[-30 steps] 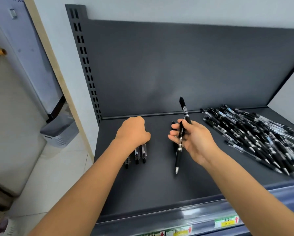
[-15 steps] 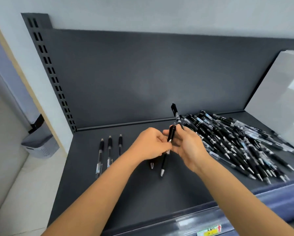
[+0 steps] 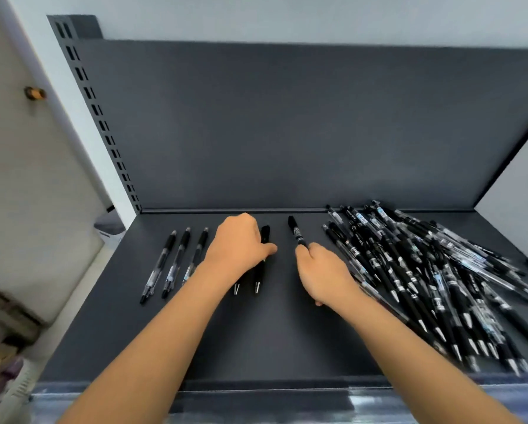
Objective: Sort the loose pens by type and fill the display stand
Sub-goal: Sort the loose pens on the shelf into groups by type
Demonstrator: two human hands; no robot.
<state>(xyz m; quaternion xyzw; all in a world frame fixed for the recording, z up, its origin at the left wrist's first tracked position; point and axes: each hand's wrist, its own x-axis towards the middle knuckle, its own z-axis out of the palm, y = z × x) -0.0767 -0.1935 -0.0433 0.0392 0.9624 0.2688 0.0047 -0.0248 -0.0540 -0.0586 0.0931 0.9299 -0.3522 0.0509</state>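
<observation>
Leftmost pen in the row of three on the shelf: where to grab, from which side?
Mid-barrel of the leftmost pen, from above, pinching across it. It lies flat, tip toward the camera; bare shelf on its left, the next pen close on its right, so approach from the left.

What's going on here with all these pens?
A person is sorting pens on a dark shelf. Their left hand pinches a black pen, apparently laying it beside a matching pen. Their right hand grips a banded pen, its top end sticking out past the fingers. Three clear pens lie in a neat row on the left, and a big loose pile sits unsorted on the right.
</observation>
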